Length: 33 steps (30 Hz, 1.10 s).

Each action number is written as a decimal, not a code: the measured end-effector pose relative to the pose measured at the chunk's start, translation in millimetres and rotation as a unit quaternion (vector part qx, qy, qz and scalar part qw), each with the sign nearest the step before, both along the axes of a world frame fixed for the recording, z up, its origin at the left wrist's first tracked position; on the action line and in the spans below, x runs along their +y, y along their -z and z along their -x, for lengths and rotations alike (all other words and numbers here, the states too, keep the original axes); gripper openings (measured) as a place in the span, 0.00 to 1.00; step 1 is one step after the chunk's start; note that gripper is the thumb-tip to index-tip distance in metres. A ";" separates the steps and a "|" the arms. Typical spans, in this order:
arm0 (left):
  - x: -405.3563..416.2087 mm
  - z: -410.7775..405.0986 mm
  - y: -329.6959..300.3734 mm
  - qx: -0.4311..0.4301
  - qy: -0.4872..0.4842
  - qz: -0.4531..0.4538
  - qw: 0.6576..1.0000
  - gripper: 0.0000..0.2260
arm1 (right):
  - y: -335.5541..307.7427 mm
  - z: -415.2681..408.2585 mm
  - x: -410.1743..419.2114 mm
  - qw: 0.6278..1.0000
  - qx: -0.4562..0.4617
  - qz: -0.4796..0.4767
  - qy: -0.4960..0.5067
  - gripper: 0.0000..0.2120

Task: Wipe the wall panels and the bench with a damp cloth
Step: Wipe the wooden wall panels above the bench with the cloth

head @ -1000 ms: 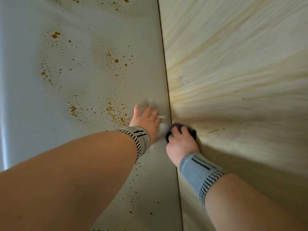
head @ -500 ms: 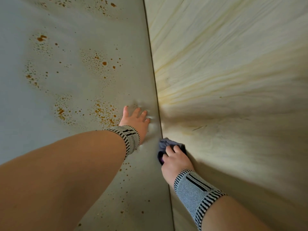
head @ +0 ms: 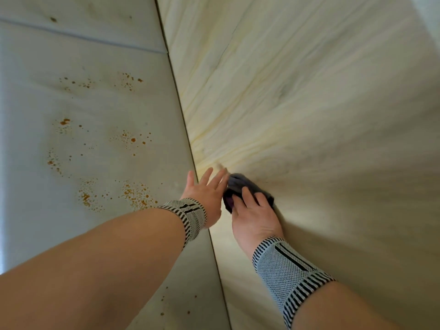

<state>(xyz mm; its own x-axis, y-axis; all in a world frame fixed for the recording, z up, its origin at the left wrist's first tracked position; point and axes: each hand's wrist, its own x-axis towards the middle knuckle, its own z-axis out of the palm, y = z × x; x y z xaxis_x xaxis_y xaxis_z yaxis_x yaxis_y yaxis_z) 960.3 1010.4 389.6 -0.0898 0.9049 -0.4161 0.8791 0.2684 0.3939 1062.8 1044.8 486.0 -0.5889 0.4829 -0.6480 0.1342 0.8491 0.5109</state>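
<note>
A sauna-like room: pale wooden wall panel [head: 309, 103] meeting a spotted grey panel [head: 95, 115].

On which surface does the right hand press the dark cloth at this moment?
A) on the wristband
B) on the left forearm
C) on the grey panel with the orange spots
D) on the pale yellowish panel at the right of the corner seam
D: the right hand holds the dark cloth against the pale yellowish panel, just right of the corner seam; the spotted grey panel lies left of it.

The left hand [head: 207, 194] has slid right across the seam, beside the cloth [head: 240, 186] the right hand [head: 252, 215] carried up.
</note>
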 end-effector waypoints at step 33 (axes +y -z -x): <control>-52.9 -34.7 -273.8 0.116 0.051 -0.145 0.981 0.39 | -229.6 -116.7 -67.8 0.950 0.276 -0.122 0.081 0.28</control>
<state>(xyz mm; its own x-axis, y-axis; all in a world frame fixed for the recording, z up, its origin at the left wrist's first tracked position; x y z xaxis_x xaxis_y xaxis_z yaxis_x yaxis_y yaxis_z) 995.0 957.5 663.4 -0.0547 0.9915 -0.1183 0.9708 0.0805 0.2261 1179.5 977.0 715.6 -0.7115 0.6924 -0.1199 0.5577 0.6602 0.5031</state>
